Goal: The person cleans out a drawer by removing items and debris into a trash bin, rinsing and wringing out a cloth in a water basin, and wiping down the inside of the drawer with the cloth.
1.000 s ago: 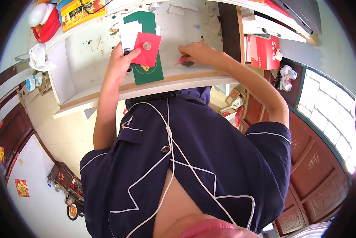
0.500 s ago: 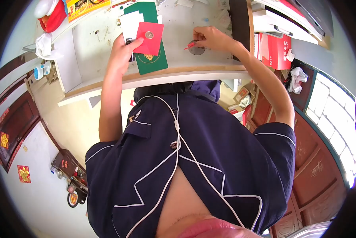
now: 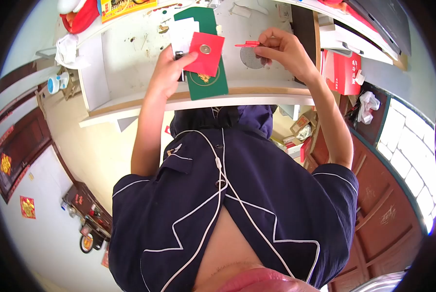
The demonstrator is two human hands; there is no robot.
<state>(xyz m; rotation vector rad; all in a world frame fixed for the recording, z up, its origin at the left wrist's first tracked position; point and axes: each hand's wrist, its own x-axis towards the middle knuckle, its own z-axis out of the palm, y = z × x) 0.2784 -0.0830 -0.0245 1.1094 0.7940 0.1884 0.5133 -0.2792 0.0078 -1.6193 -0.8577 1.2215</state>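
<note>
My left hand [image 3: 171,73] grips a stack: a red card [image 3: 210,61] with a round metallic disc on it, white papers [image 3: 183,32], a long green folder [image 3: 209,89] with a gold emblem, and a small black item [image 3: 180,65] at the fingers. The thumb presses on the red card. To the right, my right hand [image 3: 278,48] pinches a round grey, mesh-like disc [image 3: 252,57] between thumb and fingers. A small red piece [image 3: 247,44] shows at the disc's upper edge. Both hands are over the white drawer [image 3: 130,68].
Small debris and scraps [image 3: 242,9] lie in the drawer. Its wooden front edge [image 3: 257,91] runs close to my body. At the right are a red box [image 3: 342,73] and a crumpled white bag [image 3: 368,107]. A white cloth [image 3: 68,51] hangs at the left.
My right hand has risen with the round disc, and more of the disc and the red piece shows. My left hand still holds the stack, now further right in view.
</note>
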